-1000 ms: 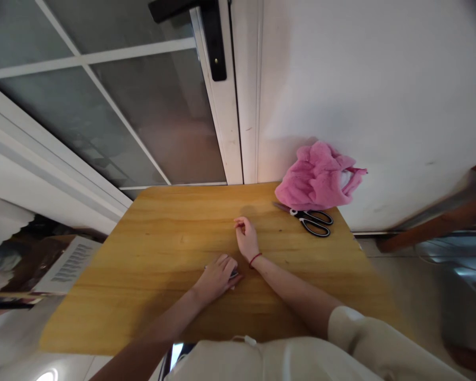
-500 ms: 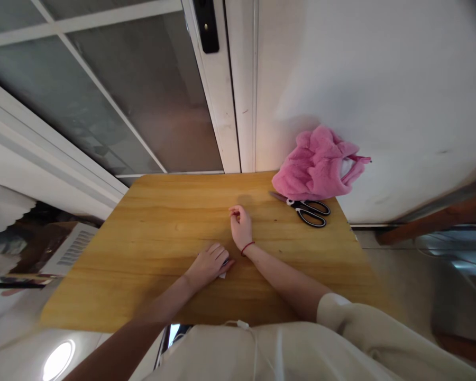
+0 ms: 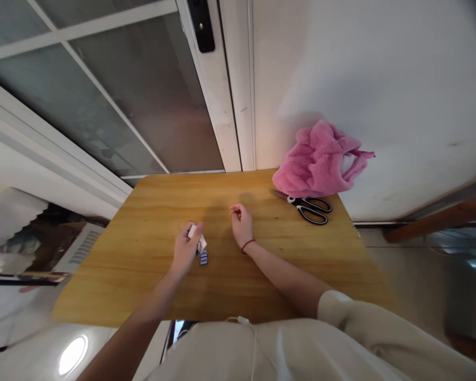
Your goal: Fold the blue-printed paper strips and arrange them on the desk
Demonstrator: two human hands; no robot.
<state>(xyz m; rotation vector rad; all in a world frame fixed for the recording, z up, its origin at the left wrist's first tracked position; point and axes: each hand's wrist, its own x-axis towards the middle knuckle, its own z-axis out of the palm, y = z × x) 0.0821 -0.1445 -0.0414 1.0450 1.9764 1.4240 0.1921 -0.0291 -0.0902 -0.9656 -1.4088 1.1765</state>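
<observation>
My left hand (image 3: pixel 185 247) is raised slightly over the wooden table (image 3: pixel 150 206), thumb and fingers closed on a small white paper-like piece (image 3: pixel 199 239). Just below it shows a small blue-and-white striped piece (image 3: pixel 203 258); whether the two are joined I cannot tell. To the right, my right hand (image 3: pixel 241 226) rests on its side on the tabletop, fingers loosely curled in toward the thumb. Nothing shows in its grasp, though part of the palm is hidden. A red string bracelet (image 3: pixel 248 245) circles that wrist.
Black-handled scissors (image 3: pixel 307 205) lie at the table's right side, beside a pink plush bag-like item (image 3: pixel 319 161) near the wall. A white-framed glass door (image 3: pixel 162 90) stands behind the table. A cardboard box (image 3: pixel 77 248) is on the left.
My left hand has moved left and away from me, turning so the white piece shows between thumb and fingers. The striped piece has come into view. My right hand has stayed put.
</observation>
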